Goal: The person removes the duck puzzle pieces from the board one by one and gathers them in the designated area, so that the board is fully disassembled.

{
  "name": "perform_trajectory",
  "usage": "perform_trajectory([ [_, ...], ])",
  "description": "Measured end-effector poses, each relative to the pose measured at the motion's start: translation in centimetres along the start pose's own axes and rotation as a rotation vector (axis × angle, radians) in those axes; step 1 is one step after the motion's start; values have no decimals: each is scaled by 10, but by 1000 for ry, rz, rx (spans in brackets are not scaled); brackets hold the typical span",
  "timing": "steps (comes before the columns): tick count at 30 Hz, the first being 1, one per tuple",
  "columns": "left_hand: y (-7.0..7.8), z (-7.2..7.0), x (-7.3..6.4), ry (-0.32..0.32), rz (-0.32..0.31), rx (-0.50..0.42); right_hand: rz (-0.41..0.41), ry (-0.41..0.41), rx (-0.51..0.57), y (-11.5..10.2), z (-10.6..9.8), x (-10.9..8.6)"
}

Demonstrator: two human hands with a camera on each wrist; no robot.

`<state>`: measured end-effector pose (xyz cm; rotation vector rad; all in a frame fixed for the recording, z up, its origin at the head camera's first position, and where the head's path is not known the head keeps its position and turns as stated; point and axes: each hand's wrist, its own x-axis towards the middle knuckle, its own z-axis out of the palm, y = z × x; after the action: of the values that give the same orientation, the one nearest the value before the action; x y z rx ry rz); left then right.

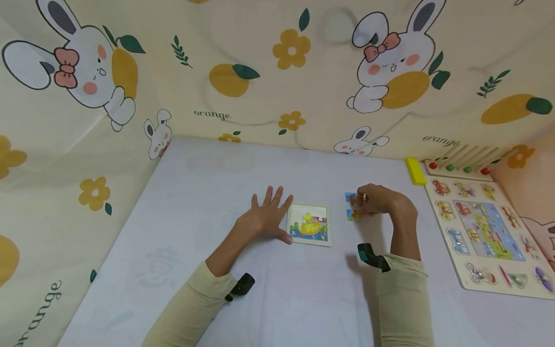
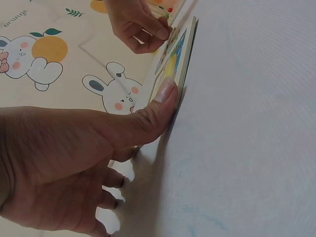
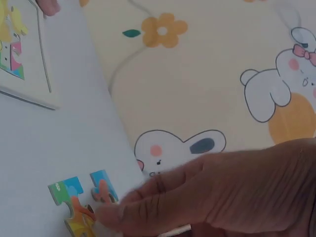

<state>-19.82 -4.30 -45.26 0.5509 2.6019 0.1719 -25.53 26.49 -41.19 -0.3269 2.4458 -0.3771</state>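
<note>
A square puzzle tray [image 1: 328,227] lies on the white table, partly filled with pieces that form a yellow duck [image 1: 310,228]. My left hand [image 1: 264,219] is spread flat at its left side; the left wrist view shows the thumb [image 2: 167,91] resting on the tray's edge. Right of the tray, my right hand [image 1: 376,200] bends down over loose puzzle pieces. Its thumb and fingers are curled together at an orange-and-green puzzle piece [image 3: 63,191]; the fingertips partly hide the contact. Beside that lies a blue puzzle piece [image 3: 100,177].
A large wooden puzzle board [image 1: 451,260] with vehicle and toy pictures stands at the right side of the table. Near its top left corner lies a yellow block [image 1: 415,171]. Behind the table hangs a cloth [image 1: 260,29] printed with rabbits and oranges.
</note>
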Motion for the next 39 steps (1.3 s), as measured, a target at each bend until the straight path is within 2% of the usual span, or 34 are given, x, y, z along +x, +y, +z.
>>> perform_trajectory([
  [4, 0, 0, 1, -10, -1, -3, 135, -29, -15, -2, 2, 0],
  [8, -1, 1, 1, -9, -2, 4, 196, -31, -20, -7, 4, 1],
  [18, 0, -2, 2, -4, -2, 27, 190, -8, -36, -11, 1, 0],
  [26, 0, -2, 0, -4, 2, -4, 183, 3, -24, -10, 2, 2],
  [39, -1, 0, 2, -4, 0, -3, 140, 6, -38, -12, 2, 2],
])
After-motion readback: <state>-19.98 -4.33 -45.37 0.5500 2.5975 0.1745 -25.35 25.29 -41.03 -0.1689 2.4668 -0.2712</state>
